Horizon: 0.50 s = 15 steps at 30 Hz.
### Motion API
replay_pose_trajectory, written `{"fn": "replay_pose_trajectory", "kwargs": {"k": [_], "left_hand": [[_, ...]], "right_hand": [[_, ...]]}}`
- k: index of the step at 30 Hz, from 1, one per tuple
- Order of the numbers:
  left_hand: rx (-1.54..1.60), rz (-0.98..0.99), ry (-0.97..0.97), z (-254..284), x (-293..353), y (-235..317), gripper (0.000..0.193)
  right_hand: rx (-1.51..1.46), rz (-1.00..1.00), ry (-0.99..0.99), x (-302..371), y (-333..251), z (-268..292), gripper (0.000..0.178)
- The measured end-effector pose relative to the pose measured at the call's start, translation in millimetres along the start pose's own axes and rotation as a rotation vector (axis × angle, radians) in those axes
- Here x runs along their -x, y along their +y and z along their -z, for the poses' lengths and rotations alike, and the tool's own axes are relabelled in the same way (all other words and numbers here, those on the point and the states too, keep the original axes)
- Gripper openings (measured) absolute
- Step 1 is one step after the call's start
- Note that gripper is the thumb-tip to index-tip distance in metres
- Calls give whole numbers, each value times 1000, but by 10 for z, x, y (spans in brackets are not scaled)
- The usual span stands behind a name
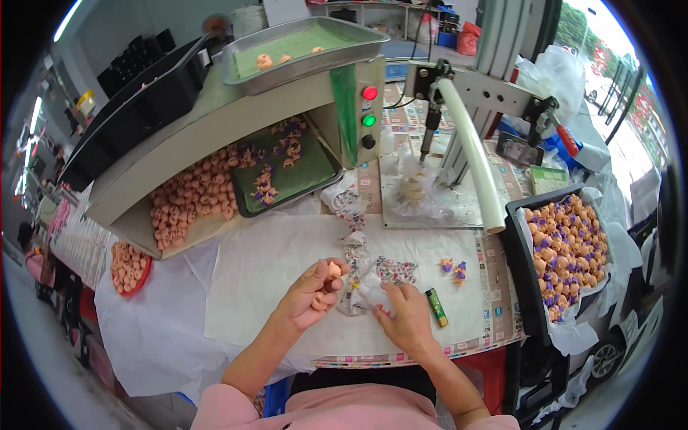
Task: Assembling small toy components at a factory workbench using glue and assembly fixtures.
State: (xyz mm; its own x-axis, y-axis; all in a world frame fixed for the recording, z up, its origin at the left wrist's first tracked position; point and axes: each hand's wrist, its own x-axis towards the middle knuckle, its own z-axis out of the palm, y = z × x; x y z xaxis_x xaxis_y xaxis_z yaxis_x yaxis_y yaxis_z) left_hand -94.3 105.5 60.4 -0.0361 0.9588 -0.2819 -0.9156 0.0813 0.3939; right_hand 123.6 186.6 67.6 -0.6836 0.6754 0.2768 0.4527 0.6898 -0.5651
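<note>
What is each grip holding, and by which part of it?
The left grip pinches a peach piece, apparently by its sides; a second piece sits lower in that grip. Whether the right grip holds the translucent object is unclear.

Two small rounded peach pieces [334, 271] are held left of the green tube [436, 308], a translucent object [373, 292] nearer it.

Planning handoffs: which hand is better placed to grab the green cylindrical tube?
Probably the right hand: it's nearer the green tube, though apparently holding a whitish translucent item; the left hand, farther off, holds peach-coloured rounded pieces.
</note>
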Motion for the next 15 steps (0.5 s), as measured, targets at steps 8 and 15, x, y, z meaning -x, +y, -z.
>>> {"fn": "replay_pose_trajectory", "kwargs": {"k": [8, 15], "left_hand": [[95, 8, 105, 253, 379, -107, 31], [129, 46, 46, 317, 404, -223, 18]], "right_hand": [[-343, -128, 115, 29, -178, 29, 40], [-607, -161, 199, 119, -382, 34, 37]]}}
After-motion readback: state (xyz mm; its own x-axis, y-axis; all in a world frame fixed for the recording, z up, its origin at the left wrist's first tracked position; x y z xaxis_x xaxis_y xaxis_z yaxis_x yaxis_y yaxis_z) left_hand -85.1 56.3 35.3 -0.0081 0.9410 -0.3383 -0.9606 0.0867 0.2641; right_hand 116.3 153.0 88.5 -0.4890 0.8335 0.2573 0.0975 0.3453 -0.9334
